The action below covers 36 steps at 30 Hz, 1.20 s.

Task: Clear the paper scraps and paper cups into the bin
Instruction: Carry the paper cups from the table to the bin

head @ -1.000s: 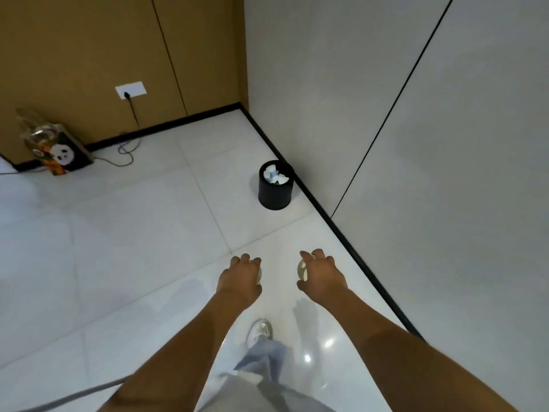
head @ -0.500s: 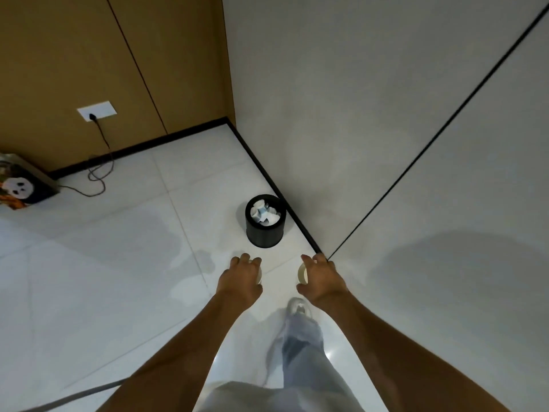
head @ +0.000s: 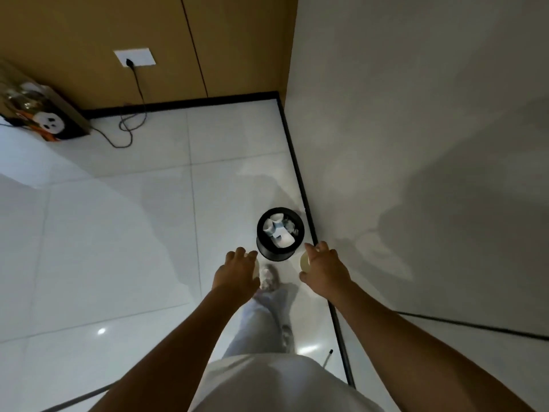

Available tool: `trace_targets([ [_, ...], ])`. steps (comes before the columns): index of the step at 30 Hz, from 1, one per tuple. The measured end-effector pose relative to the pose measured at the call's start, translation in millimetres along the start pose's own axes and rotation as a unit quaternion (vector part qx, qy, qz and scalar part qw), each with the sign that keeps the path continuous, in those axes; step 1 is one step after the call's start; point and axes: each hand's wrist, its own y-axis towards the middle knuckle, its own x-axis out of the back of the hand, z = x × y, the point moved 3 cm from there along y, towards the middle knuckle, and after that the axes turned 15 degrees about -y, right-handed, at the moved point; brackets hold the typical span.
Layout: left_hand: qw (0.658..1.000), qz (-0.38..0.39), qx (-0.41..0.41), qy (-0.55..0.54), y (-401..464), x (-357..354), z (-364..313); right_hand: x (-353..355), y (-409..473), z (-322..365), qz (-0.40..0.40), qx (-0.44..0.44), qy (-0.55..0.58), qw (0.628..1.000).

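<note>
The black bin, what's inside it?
Inside the black bin lie white paper cups and crumpled paper scraps. Whatever sits beneath them is covered.

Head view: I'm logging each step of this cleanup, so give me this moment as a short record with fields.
bin: black round bin on the floor by the wall, cups and paper scraps inside
left hand: left hand curled round a paper cup, mostly hidden
right hand: right hand grips a paper cup
position: both hands just short of the bin
step: cups not yet dropped
</note>
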Motion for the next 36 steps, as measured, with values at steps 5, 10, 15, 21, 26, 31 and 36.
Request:
trace_targets([
  [5,0.999,0.003,0.024,-0.039,76.5,5.2,-8.4,27.2,77.7,-6.2,0.007,0.022,0.000,1.000],
  [10,0.995,0.008,0.050,-0.082,149.8,2.7,-14.3,38.0,154.0,-15.7,0.039,0.032,0.005,0.999],
  [15,0.990,0.002,0.082,-0.111,216.6,-24.7,-3.0,15.9,228.0,-22.1,0.060,0.059,-0.012,0.996],
  [21,0.985,-0.011,0.119,-0.126,296.7,-96.7,35.2,-57.0,323.2,-23.3,0.096,0.101,-0.023,0.990],
  [26,0.981,0.005,0.143,-0.127,356.5,-171.6,69.0,-126.0,391.4,-20.9,0.102,0.133,-0.049,0.985],
  [31,0.977,-0.001,0.156,-0.142,398.6,-235.1,95.4,-181.9,443.5,-19.7,0.093,0.165,-0.083,0.978],
  [36,0.975,-0.017,0.158,-0.158,422.6,-273.5,109.3,-223.1,471.1,-21.7,0.114,0.173,-0.104,0.973],
])
